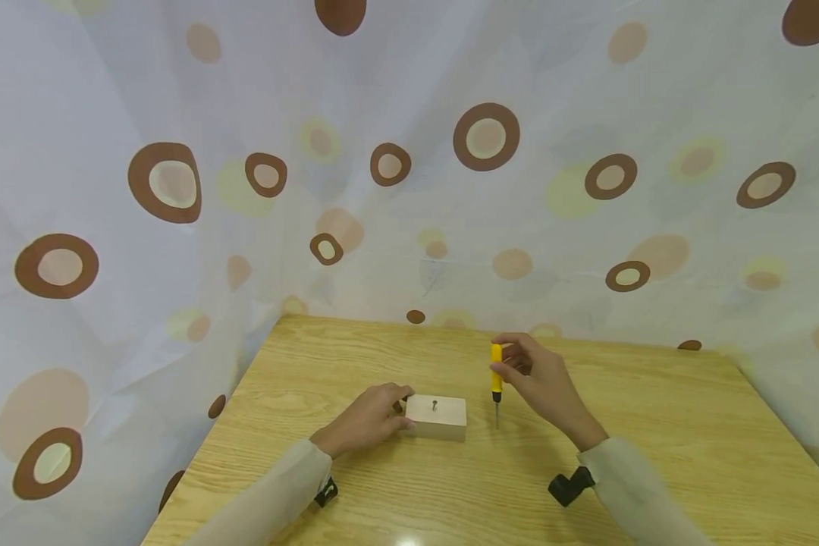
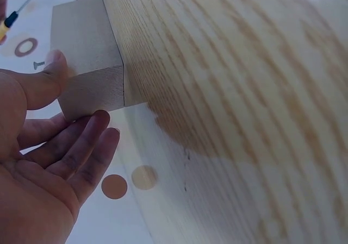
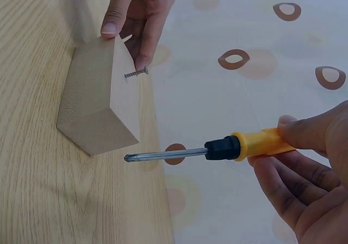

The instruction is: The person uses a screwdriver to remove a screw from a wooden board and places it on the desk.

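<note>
– While the L hand grips the block, what's the R hand got?
– Screwdriver, yellow hdl., pinched btwn. thumb & fingertips. Shaft pts. straight down.
– Touching the block?
– Nope, tip's clear of it, just beside its R end w/ a gap btwn.
– OK, & the L grip, how's that look?
– Clamped on the wood at the block's L end: thumb on the near side, fingers twd. the far side, per head & L wrist cams.
– Block pos.?
– Flat on the table, btwn. both hands, a long side facing the person.
– See the screw?
– Yep, stands up from the block's top, abt. mid. Head's up, some thread showing in the R wrist cam. Screw & driver tip are apart.
– Bkgd.?
– White sheet w/ brown rings & pale dots, behind the table & along its L side. Sleeves are light-coloured, w/ a black gadget at each wrist.
</note>
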{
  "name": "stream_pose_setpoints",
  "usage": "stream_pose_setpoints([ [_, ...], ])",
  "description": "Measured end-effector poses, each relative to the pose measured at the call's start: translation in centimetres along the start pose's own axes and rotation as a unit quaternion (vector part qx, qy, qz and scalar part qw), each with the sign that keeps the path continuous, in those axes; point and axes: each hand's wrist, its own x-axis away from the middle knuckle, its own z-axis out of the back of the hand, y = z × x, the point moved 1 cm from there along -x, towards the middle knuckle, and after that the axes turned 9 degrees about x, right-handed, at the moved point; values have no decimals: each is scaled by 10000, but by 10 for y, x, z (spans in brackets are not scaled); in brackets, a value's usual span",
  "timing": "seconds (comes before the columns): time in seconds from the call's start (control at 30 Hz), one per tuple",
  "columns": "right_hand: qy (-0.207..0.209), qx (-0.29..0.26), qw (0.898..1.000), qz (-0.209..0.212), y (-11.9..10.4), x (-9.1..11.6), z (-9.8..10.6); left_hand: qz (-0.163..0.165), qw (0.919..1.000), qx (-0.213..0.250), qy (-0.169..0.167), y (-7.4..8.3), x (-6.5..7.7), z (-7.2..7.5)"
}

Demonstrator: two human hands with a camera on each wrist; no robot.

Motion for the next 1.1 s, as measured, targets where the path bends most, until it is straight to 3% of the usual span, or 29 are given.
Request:
stream_pose_setpoints([
  [1.1, 131, -280, 9993, 214, -33, -24, -32, 40, 9997, 241, -14, -4, 0, 0],
])
